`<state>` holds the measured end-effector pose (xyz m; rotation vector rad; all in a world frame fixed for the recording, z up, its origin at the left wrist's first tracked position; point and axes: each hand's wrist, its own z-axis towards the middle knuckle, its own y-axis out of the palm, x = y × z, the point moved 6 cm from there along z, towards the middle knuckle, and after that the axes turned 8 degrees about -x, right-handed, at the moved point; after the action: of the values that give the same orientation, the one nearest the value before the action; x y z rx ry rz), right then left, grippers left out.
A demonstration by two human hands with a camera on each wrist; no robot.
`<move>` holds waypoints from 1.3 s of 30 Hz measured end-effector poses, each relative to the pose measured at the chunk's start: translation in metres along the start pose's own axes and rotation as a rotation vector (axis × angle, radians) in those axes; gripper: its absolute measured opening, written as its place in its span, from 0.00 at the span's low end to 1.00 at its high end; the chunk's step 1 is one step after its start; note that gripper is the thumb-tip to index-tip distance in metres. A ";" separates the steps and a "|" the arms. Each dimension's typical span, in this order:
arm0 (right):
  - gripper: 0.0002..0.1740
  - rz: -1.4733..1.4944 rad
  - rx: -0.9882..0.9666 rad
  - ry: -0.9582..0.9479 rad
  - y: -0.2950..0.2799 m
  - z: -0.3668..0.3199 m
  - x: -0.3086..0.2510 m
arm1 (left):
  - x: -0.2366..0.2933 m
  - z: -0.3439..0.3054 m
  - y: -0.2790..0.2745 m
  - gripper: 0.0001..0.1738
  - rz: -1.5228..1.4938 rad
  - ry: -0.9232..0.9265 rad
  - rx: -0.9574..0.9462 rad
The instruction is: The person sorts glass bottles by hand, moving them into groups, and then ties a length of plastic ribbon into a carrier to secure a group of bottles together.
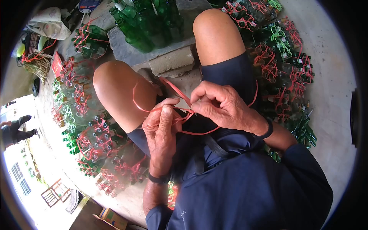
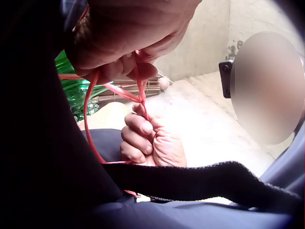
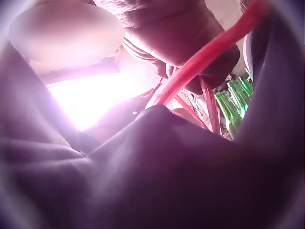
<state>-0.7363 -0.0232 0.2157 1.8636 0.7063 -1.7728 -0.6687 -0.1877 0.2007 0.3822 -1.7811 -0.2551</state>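
Note:
Over the lap in the head view, both hands hold a red plastic string (image 1: 201, 133). My left hand (image 1: 159, 128) pinches it under the thumb, with several strands bunched at the fingers. Close by on the right, my right hand (image 1: 226, 105) grips the string between thumb and curled fingers. Loops hang below and to the left of the hands. The left wrist view shows a knotted part of the string (image 2: 141, 99) stretched between the two hands. In the right wrist view a thick strand of string (image 3: 205, 55) crosses in front of the hand.
Green bottles (image 1: 147, 28) stand on a stone slab (image 1: 126, 48) beyond the knees. Bundles of bottles tied with red string (image 1: 99, 134) lie at the left, and more tied bottles (image 1: 283, 65) at the right. A wooden chair (image 1: 55, 193) and a cardboard box (image 1: 113, 218) are at lower left.

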 end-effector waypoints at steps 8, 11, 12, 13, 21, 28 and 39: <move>0.08 -0.027 -0.251 0.031 0.010 0.002 0.006 | 0.008 0.007 0.009 0.16 0.061 -0.038 -0.079; 0.09 0.184 -0.259 0.158 0.007 0.004 0.003 | 0.008 0.010 0.012 0.19 0.080 -0.014 -0.124; 0.10 0.334 -0.254 0.254 0.006 0.003 0.004 | 0.012 0.011 0.014 0.19 0.055 -0.021 -0.102; 0.10 0.334 -0.253 0.255 0.006 0.004 0.005 | 0.014 0.012 0.015 0.20 0.029 -0.028 -0.079; 0.05 0.750 -0.088 0.358 0.005 0.002 0.021 | 0.002 0.010 0.010 0.17 -0.120 -0.062 0.003; 0.07 0.681 -0.077 0.295 0.001 0.005 0.020 | -0.008 0.012 0.014 0.13 -0.111 -0.102 -0.081; 0.10 0.467 -0.091 0.241 0.001 0.006 0.018 | -0.003 0.011 0.015 0.11 0.052 -0.082 -0.075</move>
<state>-0.7393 -0.0265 0.1969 1.9980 0.3807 -1.2197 -0.6809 -0.1729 0.2011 0.2749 -1.8533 -0.3034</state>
